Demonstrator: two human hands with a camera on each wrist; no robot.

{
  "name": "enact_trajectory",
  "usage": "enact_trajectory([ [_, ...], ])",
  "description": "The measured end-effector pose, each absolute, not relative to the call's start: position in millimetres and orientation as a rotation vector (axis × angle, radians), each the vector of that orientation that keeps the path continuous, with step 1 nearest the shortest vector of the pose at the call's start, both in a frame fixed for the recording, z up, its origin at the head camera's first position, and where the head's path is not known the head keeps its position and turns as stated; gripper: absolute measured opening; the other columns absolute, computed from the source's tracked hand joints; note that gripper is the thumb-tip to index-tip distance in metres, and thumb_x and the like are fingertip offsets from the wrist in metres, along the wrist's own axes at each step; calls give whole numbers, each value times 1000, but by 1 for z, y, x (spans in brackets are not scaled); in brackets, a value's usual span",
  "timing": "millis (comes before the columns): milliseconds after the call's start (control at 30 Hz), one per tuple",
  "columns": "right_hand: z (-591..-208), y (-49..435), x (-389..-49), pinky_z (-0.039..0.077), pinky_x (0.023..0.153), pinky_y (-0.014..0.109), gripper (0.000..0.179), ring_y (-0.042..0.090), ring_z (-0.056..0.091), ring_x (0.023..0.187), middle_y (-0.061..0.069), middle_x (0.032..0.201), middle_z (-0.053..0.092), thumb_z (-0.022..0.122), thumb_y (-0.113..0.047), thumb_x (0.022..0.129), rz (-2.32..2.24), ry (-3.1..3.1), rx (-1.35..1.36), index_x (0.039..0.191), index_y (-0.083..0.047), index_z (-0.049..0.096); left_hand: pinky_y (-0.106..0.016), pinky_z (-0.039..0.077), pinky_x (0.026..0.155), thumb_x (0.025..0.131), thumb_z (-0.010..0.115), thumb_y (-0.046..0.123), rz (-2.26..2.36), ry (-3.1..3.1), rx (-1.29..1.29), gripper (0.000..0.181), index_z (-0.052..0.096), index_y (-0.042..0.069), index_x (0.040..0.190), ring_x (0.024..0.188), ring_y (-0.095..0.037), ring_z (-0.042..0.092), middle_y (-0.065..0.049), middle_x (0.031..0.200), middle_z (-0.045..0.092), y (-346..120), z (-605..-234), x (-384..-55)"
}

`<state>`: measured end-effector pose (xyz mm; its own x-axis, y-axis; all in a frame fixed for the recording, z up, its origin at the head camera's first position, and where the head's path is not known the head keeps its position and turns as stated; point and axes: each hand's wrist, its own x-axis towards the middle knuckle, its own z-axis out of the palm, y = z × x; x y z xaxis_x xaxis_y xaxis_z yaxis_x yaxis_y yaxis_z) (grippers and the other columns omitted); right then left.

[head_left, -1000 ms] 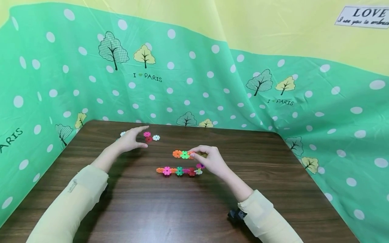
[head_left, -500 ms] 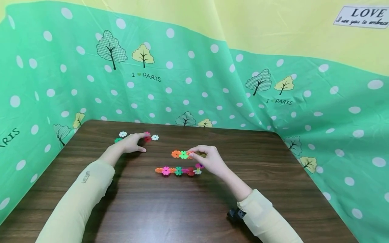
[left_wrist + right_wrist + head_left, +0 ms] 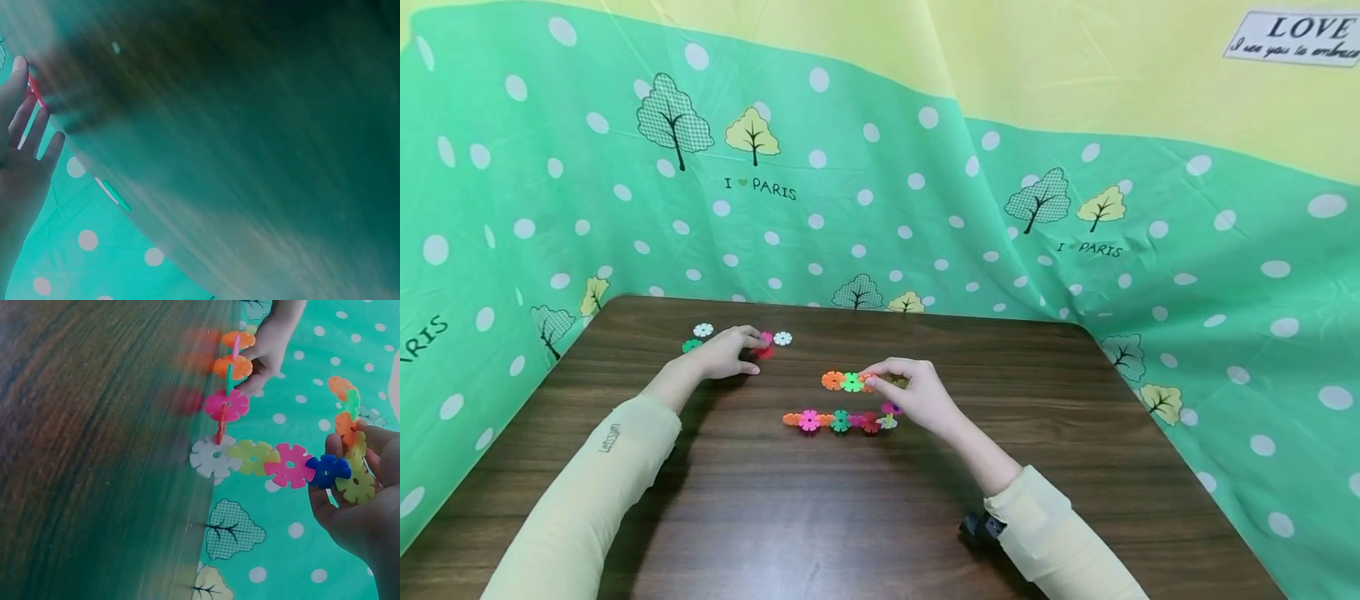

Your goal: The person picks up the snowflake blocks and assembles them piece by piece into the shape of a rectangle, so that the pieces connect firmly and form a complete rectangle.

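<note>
My left hand (image 3: pixel 726 353) reaches to the back left of the table, its fingertips right at a red flower-shaped disc (image 3: pixel 763 353). In the left wrist view its fingers look fairly straight, with the red disc's edge (image 3: pixel 36 91) by the thumb and fingertips. My right hand (image 3: pixel 917 393) pinches a chain of interlocking flower discs (image 3: pixel 841 421) at one bend. The right wrist view shows the chain folded into a U: a blue disc (image 3: pixel 329 471) and a yellow disc (image 3: pixel 356 481) lie by the fingers, and a white disc (image 3: pixel 215 456) marks the far corner.
A pink disc (image 3: pixel 767 337) and a white disc (image 3: pixel 783 338) lie beside the left fingers. Another white disc (image 3: pixel 703 330) and a green disc (image 3: pixel 692 345) lie farther left. A patterned green cloth (image 3: pixel 917 217) hangs behind the brown table (image 3: pixel 820 517).
My left hand has moved in over the red disc, its fingers bending down, and the red disc has shifted slightly toward me. My right hand and the chain have stayed nearly still.
</note>
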<state>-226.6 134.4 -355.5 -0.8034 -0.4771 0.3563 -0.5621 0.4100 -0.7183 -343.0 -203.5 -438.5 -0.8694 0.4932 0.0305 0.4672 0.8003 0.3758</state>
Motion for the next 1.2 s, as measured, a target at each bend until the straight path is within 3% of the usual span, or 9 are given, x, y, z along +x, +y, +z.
enact_trajectory([
  [233, -355, 134, -225, 49, 62, 30, 14, 31, 60, 70, 12, 85, 71, 64, -7, 89, 1370, -2573, 936, 99, 0, 71, -50, 41, 97, 80, 76, 16, 596, 2942, 831, 23, 73, 7, 101, 111, -35, 52, -15, 118, 56, -205, -441, -342],
  [433, -353, 135, -225, 51, 64, 28, 13, 26, 64, 73, 12, 86, 71, 64, -6, 89, 1369, -2592, 935, 99, 0, 71, -44, 49, 87, 77, 78, 14, 673, 2926, 859, 6, 72, 13, 76, 96, -26, 59, -7, 99, 62, -206, -442, -337],
  [700, -355, 136, -226, 52, 65, 35, 13, 35, 64, 73, 14, 86, 71, 64, -5, 89, 1368, -2573, 945, 98, 0, 71, -35, 48, 74, 78, 77, 11, 706, 2855, 864, 17, 68, 10, 92, 81, -17, 55, -2, 88, 62, -204, -437, -326],
  [967, -382, 145, -247, 53, 59, 25, 12, 9, 67, 70, 0, 81, 73, 66, -21, 89, 1387, -2565, 933, 98, -17, 73, -35, 47, 76, 76, 79, 14, 716, 2755, 766, 20, 63, 10, 88, 81, -16, 53, -1, 84, 60, -201, -435, -321],
  [1200, -383, 147, -246, 53, 58, 25, 13, 8, 68, 71, 6, 84, 73, 66, -23, 89, 1413, -2560, 930, 98, -17, 73, -33, 43, 71, 77, 77, 9, 761, 2763, 783, 27, 52, 10, 86, 76, -16, 51, 0, 78, 56, -197, -434, -316],
])
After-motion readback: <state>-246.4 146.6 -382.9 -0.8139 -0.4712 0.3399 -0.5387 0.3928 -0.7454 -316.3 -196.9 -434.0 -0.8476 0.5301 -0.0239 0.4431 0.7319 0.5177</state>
